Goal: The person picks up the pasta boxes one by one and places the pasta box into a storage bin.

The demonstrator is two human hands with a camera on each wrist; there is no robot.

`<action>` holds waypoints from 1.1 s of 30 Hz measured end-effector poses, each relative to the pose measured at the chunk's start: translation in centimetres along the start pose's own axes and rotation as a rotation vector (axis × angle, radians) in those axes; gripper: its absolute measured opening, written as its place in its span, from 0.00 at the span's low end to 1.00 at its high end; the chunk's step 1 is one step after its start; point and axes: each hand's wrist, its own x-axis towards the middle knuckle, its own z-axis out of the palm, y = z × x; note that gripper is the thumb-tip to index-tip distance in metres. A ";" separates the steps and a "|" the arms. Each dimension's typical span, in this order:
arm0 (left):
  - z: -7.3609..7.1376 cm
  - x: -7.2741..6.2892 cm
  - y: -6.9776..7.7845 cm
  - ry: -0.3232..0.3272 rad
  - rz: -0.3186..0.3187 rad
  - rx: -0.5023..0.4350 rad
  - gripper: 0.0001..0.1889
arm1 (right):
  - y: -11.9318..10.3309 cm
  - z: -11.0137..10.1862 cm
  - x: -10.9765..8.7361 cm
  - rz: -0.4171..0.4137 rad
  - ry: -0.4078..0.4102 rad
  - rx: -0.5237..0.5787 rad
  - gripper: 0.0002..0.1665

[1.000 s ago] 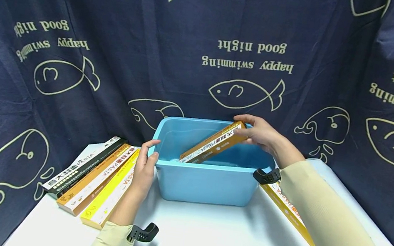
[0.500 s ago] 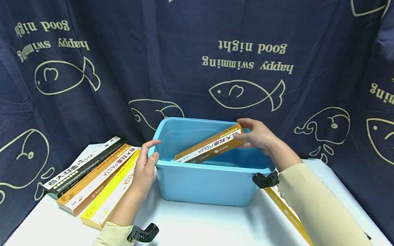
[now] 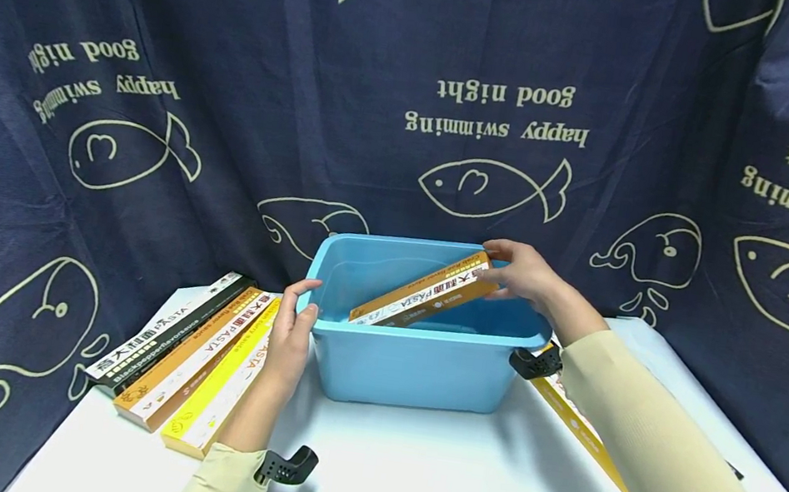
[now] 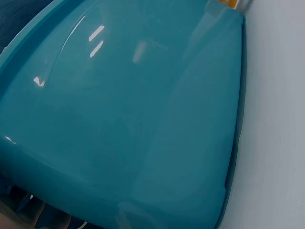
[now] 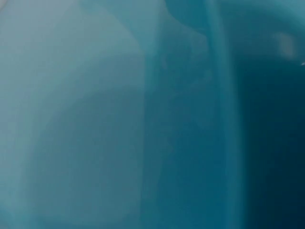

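A brown-and-white pasta box point(image 3: 426, 292) leans inside the blue plastic bin point(image 3: 415, 371), its lower end toward the front left and its upper end near the back right. My right hand point(image 3: 529, 282) holds that upper end, thumb on the near side and fingers over the far side. At the bin's left rim, my left hand point(image 3: 289, 340) grips the edge with fingers and thumb. The left wrist view is filled by the bin's outer wall point(image 4: 143, 105), with fingertips point(image 4: 33, 212) at the lower left corner. Only blurred blue plastic point(image 5: 190, 143) appears in the right wrist view.
Left of the bin lie a black-and-white pasta box point(image 3: 170, 332), an orange-brown one point(image 3: 196, 361) and a yellow one point(image 3: 224, 382), side by side on the white table point(image 3: 406, 483). Another yellow box point(image 3: 581, 424) lies at the right, partly under my right forearm. A dark blue curtain point(image 3: 356, 89) hangs behind.
The brown pasta box's lower end has shifted left in the bin and its upper end has sunk slightly. My right hand has moved a little down and right with it. The left hand stays put.
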 end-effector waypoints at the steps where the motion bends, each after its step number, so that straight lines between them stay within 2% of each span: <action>1: 0.0 0.0 0.0 0.000 -0.002 0.002 0.22 | 0.0 0.0 0.0 0.001 0.005 -0.008 0.41; 6: 0.0 0.0 -0.1 -0.004 -0.006 -0.007 0.22 | -0.2 -0.5 -0.3 -0.004 0.019 -0.028 0.40; 23: 0.1 0.0 0.1 0.003 0.004 -0.011 0.23 | -0.2 -2.2 -1.3 -0.051 0.042 0.023 0.37; 33: 0.1 0.0 0.1 -0.010 0.003 -0.022 0.23 | 0.4 -3.3 -2.7 -0.094 0.127 0.017 0.36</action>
